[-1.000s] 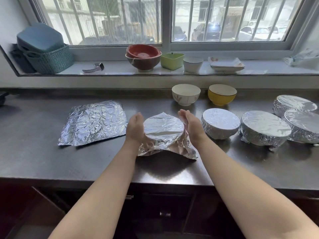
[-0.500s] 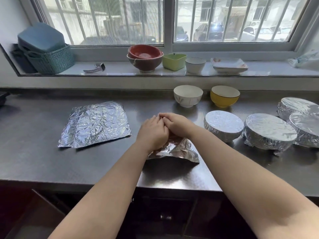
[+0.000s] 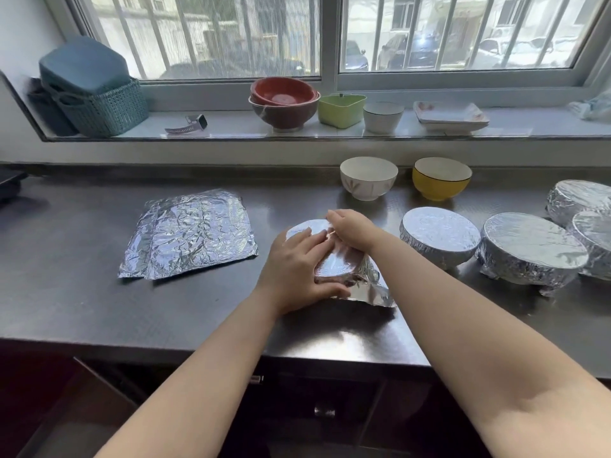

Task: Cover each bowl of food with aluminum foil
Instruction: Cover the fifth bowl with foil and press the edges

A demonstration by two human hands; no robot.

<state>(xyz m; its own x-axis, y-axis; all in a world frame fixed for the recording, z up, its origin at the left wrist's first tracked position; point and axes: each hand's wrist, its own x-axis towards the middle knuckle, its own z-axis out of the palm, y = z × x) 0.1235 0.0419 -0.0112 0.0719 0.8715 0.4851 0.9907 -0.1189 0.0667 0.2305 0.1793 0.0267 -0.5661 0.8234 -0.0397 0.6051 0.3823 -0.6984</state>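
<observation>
The bowl being covered [image 3: 325,259] stood near the front middle of the dark bench [image 3: 82,292], draped in a foil sheet [image 3: 370,285] whose loose near-right corner lay flared on the bench surface. The left hand [image 3: 294,269] lay flat on the near-left part of the foil top, fingers straight and spread, thumb running along the near edge; this grip was wide and pressing, not closed around anything. The right hand [image 3: 352,228] rested on the far-right rim of the same bowl, fingers bent down over the foil at the far side; whether they pinched the foil could not be told. The bowl therefore sat directly beneath and between both hands. To the left, apart from the hands, a stack of flat foil sheets [image 3: 190,233] lay on the bench. To the right stood a row of foil-covered bowls [image 3: 439,236], the nearest just beside the right forearm. Behind them, toward the wall, a white bowl [image 3: 368,178] and a yellow bowl [image 3: 441,178] stood uncovered, side by side.
</observation>
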